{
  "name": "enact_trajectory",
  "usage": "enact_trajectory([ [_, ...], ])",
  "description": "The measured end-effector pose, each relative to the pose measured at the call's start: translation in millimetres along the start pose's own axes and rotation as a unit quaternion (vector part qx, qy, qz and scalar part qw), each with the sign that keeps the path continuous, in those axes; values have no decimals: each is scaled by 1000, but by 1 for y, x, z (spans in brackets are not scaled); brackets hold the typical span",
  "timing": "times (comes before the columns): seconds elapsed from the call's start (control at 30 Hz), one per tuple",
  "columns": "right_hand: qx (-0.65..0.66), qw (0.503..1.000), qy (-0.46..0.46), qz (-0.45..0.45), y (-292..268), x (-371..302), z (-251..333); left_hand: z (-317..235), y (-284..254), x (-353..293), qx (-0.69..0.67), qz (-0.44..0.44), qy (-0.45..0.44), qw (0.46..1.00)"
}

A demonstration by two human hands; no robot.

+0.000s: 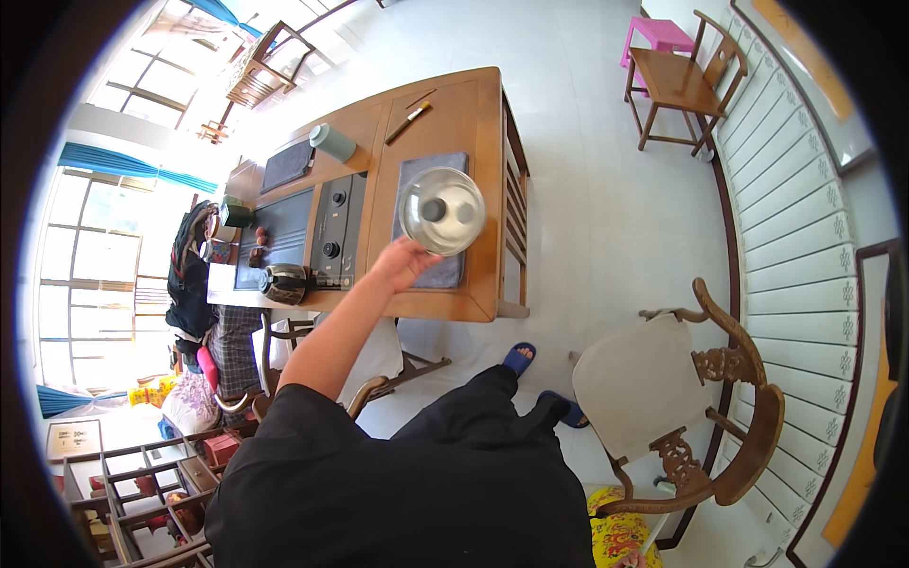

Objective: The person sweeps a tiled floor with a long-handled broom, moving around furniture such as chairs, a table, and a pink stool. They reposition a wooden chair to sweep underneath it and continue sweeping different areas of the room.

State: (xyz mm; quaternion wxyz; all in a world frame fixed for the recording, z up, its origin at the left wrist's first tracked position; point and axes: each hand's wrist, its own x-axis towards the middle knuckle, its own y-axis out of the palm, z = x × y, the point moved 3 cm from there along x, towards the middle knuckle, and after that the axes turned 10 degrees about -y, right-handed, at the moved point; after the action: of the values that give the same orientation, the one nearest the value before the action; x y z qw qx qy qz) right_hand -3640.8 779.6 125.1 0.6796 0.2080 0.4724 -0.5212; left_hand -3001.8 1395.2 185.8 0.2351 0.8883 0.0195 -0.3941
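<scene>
My left hand is closed on the near rim of a shiny round bowl, with the arm stretched forward over the wooden table. Pale and dark round patches show inside the bowl; I cannot tell whether they are contents or reflections. Beneath the bowl lies a grey cloth mat, partly covered by it. Whether the bowl rests on the mat or is held above it cannot be made out. My right hand does not show clearly anywhere.
Left on the table are a black control panel, a dark glass kettle, a pale green canister and a folded dark cloth. A brush-like stick lies farther back. A carved wooden chair stands to my right.
</scene>
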Motion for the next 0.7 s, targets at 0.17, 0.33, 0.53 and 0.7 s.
enact_trajectory([
  [0.17, 0, 1000, -8, -30, 12, -16, -3, -94, -45, 77, -101, -61, 33, 992],
  [0.33, 21, 998, -9, -64, -3, -34, -12, -166, -58, 162, -113, -100, 56, 987],
  [0.53, 46, 993, -6, -108, -32, -68, -28, -195, -47, 228, -116, -136, 41, 983],
  [0.7, 97, 988, -14, -116, -75, -106, -52, -196, -30, 277, -107, -84, 38, 990],
])
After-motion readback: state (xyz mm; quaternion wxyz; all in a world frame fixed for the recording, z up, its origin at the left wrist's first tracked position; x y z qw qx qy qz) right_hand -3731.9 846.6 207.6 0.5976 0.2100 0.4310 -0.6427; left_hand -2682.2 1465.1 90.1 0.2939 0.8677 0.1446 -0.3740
